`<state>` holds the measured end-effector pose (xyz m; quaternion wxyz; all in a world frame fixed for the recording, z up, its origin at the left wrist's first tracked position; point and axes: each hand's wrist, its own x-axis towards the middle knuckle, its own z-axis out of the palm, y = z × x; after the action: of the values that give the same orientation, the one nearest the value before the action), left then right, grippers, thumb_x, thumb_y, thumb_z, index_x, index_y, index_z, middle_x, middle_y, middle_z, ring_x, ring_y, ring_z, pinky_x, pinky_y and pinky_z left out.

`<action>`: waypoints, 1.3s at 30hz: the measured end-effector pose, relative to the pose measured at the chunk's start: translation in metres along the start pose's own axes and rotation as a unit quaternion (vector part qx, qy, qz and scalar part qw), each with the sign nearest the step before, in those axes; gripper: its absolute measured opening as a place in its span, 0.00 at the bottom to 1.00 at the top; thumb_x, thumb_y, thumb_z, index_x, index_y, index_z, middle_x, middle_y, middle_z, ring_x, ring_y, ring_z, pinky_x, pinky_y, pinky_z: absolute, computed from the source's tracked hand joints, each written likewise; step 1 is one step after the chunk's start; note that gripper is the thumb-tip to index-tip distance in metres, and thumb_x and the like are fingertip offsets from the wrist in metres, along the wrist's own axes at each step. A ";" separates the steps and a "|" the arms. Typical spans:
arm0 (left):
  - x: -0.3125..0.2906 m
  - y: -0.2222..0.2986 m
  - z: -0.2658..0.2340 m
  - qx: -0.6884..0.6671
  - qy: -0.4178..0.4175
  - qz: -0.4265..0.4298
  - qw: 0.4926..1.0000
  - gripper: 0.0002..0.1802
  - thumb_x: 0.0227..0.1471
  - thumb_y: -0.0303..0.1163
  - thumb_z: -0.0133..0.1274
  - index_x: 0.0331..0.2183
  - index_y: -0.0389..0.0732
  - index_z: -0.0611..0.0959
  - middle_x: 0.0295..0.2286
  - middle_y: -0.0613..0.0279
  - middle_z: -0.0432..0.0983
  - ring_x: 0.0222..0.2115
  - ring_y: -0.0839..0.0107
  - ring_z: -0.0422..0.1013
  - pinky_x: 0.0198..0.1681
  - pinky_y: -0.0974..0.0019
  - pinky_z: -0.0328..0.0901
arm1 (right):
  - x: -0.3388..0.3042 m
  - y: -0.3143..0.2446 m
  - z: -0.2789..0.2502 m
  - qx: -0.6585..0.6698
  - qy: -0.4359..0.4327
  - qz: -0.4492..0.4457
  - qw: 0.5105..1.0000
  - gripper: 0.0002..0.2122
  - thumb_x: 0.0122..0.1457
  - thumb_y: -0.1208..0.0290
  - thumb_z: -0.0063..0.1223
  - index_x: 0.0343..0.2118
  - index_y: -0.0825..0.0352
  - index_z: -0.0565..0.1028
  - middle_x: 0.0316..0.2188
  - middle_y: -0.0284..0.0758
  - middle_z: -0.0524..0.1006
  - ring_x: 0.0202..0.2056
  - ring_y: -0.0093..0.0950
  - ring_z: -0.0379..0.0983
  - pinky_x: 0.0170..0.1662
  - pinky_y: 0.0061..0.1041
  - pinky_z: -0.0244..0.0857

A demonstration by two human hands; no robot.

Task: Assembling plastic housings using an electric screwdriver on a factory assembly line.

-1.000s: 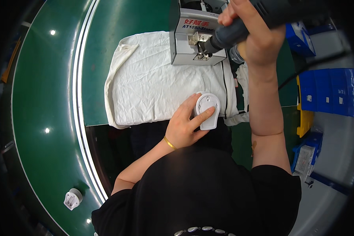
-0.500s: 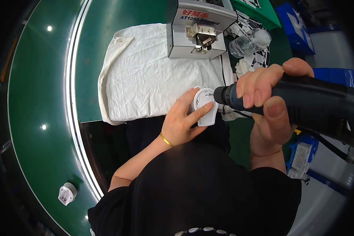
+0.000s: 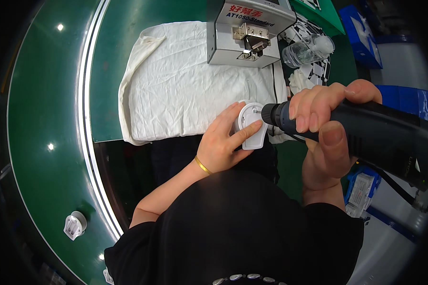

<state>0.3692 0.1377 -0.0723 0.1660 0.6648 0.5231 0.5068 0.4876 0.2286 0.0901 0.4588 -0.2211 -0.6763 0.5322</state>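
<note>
My left hand [image 3: 226, 140] grips a white plastic housing [image 3: 254, 135] at the front edge of the cloth, its thumb lying across the face and the fingers behind. The housing has a rounded upper end and a narrower lower end. From the right, my right hand [image 3: 325, 111] is wrapped round a black electric screwdriver [image 3: 375, 128], held nearly level. Its thin bit reaches the upper part of the housing, at a small hole or screw there. Whether a screw sits under the tip is too small to tell.
A white cloth [image 3: 176, 90] covers the bench, with a grey machine [image 3: 245, 45] at its back. Right of that lie a clear plastic container [image 3: 306, 51], a green tray [image 3: 321, 16] and blue bins [image 3: 359, 38]. Another white housing [image 3: 75, 225] rests on the green conveyor [image 3: 38, 175] at left.
The housing on the conveyor has shifted slightly up and left, and another white piece shows at the lower edge. The view has shifted a little; both hands keep their grips, the bit still at the housing.
</note>
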 end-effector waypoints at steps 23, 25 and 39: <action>0.000 0.001 -0.001 -0.002 -0.005 -0.005 1.000 0.36 0.30 0.29 0.68 0.48 0.50 0.81 0.52 0.42 0.66 0.52 0.43 0.66 0.54 0.52 0.65 | 0.005 0.012 -0.011 -0.057 -0.062 -0.020 0.996 0.20 0.59 0.67 0.55 0.50 0.60 0.60 0.24 0.30 0.67 0.25 0.23 0.66 0.35 0.30 0.64; 0.000 0.002 -0.001 0.003 -0.009 -0.006 1.000 0.37 0.29 0.30 0.68 0.49 0.50 0.81 0.52 0.42 0.66 0.52 0.43 0.66 0.54 0.52 0.65 | 0.007 0.013 -0.016 -0.067 -0.078 -0.016 0.995 0.20 0.59 0.68 0.54 0.50 0.61 0.60 0.24 0.31 0.67 0.25 0.23 0.67 0.35 0.31 0.65; 0.020 0.034 -0.032 0.222 -0.210 0.152 0.940 0.16 0.47 0.32 0.50 0.41 0.54 0.81 0.59 0.61 0.62 0.58 0.56 0.60 0.60 0.53 0.59 | 0.007 0.049 -0.106 -0.051 0.237 -0.036 0.970 0.16 0.57 0.80 0.54 0.49 0.72 0.67 0.23 0.36 0.73 0.24 0.26 0.71 0.34 0.29 0.67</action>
<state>0.3590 0.1315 -0.0231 0.0411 0.8477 0.4680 0.2462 0.5652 0.3053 0.0490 0.6129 -0.3395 -0.5819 0.4130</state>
